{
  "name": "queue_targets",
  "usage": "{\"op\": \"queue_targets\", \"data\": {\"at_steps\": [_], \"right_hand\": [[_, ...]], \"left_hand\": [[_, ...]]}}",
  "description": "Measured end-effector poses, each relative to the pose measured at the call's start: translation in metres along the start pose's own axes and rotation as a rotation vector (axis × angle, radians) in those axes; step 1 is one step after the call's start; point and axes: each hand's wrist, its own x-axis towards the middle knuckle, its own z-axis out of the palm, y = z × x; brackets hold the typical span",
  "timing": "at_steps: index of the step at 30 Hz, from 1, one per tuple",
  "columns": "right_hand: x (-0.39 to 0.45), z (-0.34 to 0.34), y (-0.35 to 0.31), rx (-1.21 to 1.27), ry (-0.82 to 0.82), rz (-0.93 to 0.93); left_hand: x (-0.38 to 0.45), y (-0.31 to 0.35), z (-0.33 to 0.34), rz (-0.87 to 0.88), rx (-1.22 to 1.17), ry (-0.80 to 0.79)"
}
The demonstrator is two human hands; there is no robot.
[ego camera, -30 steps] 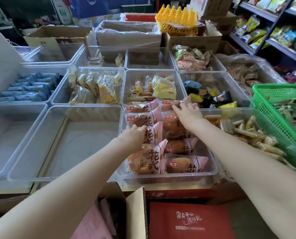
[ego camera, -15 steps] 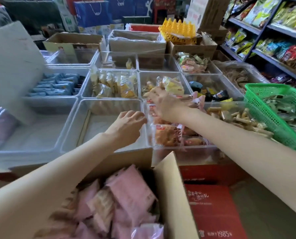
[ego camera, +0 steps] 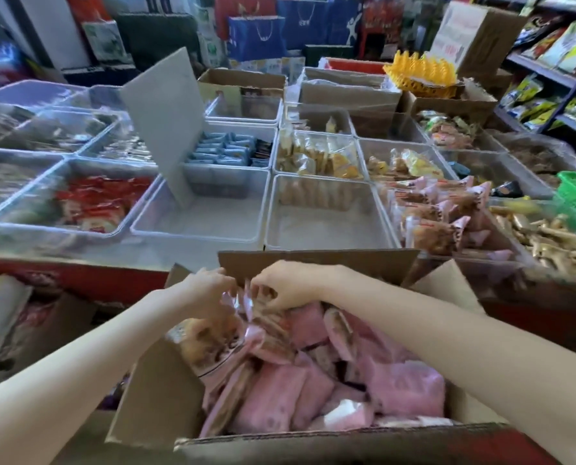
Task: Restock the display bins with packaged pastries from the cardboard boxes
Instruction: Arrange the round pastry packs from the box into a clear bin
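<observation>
Both grips are down in the cardboard box: left hand curled on a pink pastry pack, right hand pinching another. She's picking up stock; next, lift and carry right to the half-filled bin.

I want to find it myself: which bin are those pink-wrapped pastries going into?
Start at the open brown cardboard box of pink packets under both hands. Beyond its far flap runs a row of clear plastic bins; take the clear bin of pink-wrapped brown pastries, right of the empty clear bin. Only it holds pink wrappers.
</observation>
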Motion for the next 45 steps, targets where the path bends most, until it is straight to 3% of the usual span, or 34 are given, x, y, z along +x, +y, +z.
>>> {"op": "queue_targets", "data": {"at_steps": [4,7,11,16,20,22,26,30,34,40,43,45], "right_hand": [[0.027,0.021,-0.030,-0.068,-0.127,0.049],[0.033,0.012,-0.032,-0.054,-0.119,0.082],[0.013,-0.022,-0.021,0.472,-0.111,0.146],[-0.021,-0.057,0.019,0.836,0.237,0.242],[-0.061,-0.076,0.058,1.233,0.557,0.243],[-0.077,-0.078,0.072,1.287,0.603,0.244],[-0.102,-0.077,0.097,1.093,0.662,0.386],[-0.129,-0.090,0.146,0.681,0.802,0.738],[-0.148,-0.105,0.192,0.233,0.542,0.645],[-0.225,-0.121,0.297,0.319,0.645,0.648],[-0.247,-0.119,0.363,0.204,0.607,0.741],[-0.250,-0.111,0.395,0.101,0.513,0.796]], "left_hand": [[-0.011,-0.003,-0.003,-0.062,-0.114,0.063],[-0.016,-0.010,-0.026,0.041,-0.247,0.078],[-0.018,-0.012,-0.080,0.148,-0.643,0.121],[-0.008,-0.003,-0.117,0.063,-1.258,0.329],[0.010,0.021,-0.137,0.114,-1.690,0.380],[0.022,0.038,-0.150,0.119,-1.810,0.365],[0.045,0.090,-0.170,0.128,-1.739,0.363],[0.077,0.151,-0.179,0.096,-1.471,0.535],[0.120,0.228,-0.188,0.187,-1.273,0.579],[0.188,0.345,-0.202,0.370,-1.298,0.559],[0.235,0.380,-0.203,0.320,-1.142,0.563],[0.260,0.385,-0.191,0.222,-0.904,0.544]]}}
